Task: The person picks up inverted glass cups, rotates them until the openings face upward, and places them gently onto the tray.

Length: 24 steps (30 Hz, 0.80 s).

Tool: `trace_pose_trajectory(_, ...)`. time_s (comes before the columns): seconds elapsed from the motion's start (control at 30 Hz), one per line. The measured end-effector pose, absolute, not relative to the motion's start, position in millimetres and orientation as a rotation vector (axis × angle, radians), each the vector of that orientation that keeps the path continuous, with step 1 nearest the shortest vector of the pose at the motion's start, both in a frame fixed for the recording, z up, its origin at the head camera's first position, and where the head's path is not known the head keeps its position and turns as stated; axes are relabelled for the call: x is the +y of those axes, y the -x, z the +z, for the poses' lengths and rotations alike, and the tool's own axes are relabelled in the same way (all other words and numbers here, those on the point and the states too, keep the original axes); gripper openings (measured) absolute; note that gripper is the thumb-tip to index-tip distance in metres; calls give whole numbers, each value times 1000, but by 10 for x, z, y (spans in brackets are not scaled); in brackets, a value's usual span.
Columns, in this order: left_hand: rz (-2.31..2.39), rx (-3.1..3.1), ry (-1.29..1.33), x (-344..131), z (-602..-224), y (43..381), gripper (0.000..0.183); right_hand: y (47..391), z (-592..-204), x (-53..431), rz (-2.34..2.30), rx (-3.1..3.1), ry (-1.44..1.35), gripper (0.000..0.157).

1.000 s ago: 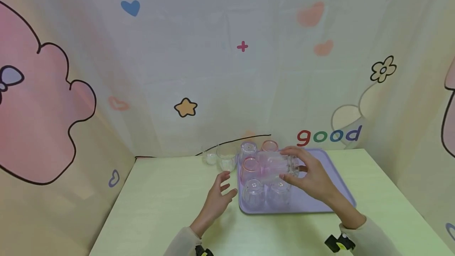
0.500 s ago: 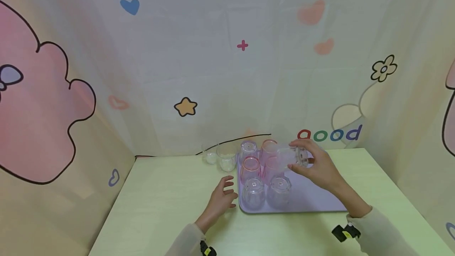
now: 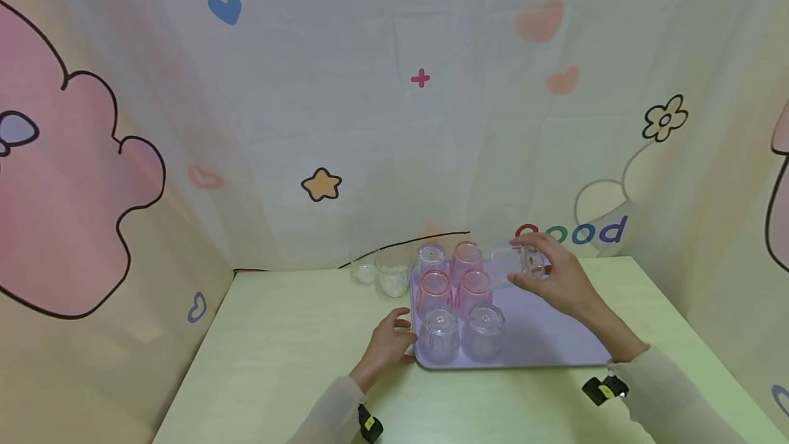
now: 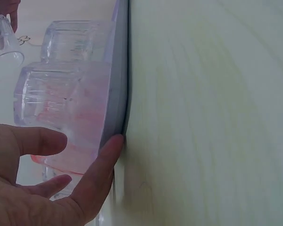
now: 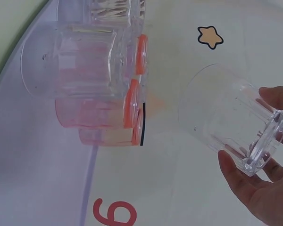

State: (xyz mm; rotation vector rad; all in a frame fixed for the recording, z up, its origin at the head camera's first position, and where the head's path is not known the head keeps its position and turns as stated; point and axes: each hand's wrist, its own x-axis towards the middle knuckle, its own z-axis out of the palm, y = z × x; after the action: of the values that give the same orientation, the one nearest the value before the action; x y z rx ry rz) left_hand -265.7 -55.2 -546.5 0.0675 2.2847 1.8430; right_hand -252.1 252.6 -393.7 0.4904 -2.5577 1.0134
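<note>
My right hand [image 3: 567, 286] grips a clear cup [image 5: 231, 117] by its thick base, thumb and fingers around it. That cup is tilted on its side, mouth to the left, above the back of the lilac tray [image 3: 548, 334]. Left of it on the tray stand three pink cups [image 3: 474, 293] with reddish rims uppermost. Two clear cups [image 3: 485, 334] stand upside down in front of them, and another clear cup [image 3: 429, 262] is at the back left. My left hand [image 3: 386, 344] is beside the tray's left edge; in the left wrist view a finger [image 4: 101, 169] touches the tray's side.
Behind my left hand, off the tray, a clear glass [image 3: 392, 279] and a smaller-looking clear one [image 3: 365, 271] stand on the pale table [image 3: 296, 348]. A printed cloth [image 3: 382, 122] hangs close behind the table.
My right hand has moved right and slightly up with the clear cup, away from the pink cups. My left hand has shifted right to the tray's edge.
</note>
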Motion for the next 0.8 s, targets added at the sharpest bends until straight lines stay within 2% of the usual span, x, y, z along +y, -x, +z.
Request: trace_pose_trajectory(0.8, 1711, 2381, -55, -485, -5521, 2816, 67, 2873, -4033, 2727, 936, -2644, -416, 54)
